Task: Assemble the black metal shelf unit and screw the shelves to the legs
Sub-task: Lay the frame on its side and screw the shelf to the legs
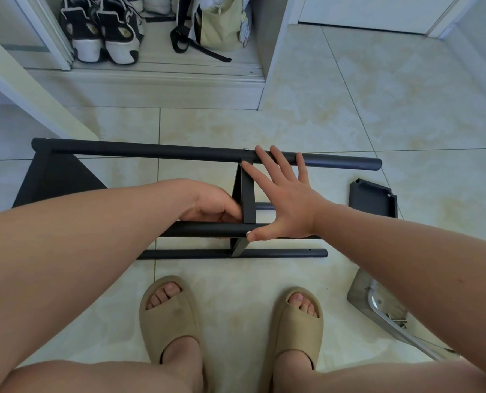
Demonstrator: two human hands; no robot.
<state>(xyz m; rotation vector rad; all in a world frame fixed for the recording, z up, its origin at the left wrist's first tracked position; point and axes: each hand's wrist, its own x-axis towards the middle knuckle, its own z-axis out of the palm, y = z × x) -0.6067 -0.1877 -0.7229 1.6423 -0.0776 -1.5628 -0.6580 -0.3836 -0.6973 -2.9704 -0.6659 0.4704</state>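
Observation:
The black metal shelf unit lies on its side on the tiled floor. Its far leg tube (151,152) runs left to right, a nearer leg tube (205,228) crosses under my hands, and a third leg tube (278,253) lies closest to my feet. A shelf (247,199) stands on edge between the tubes; another shelf (57,180) is at the left end. My left hand (216,205) curls round the shelf's edge near the middle tube. My right hand (285,199) is spread flat, fingers on the far tube, thumb on the near tube.
A loose black shelf panel (373,198) lies on the floor at the right. A clear plastic bag with screws (392,316) sits lower right. My feet in beige slippers (174,316) stand below the frame. Shoes (100,32) and a bag (219,24) fill the cabinet behind.

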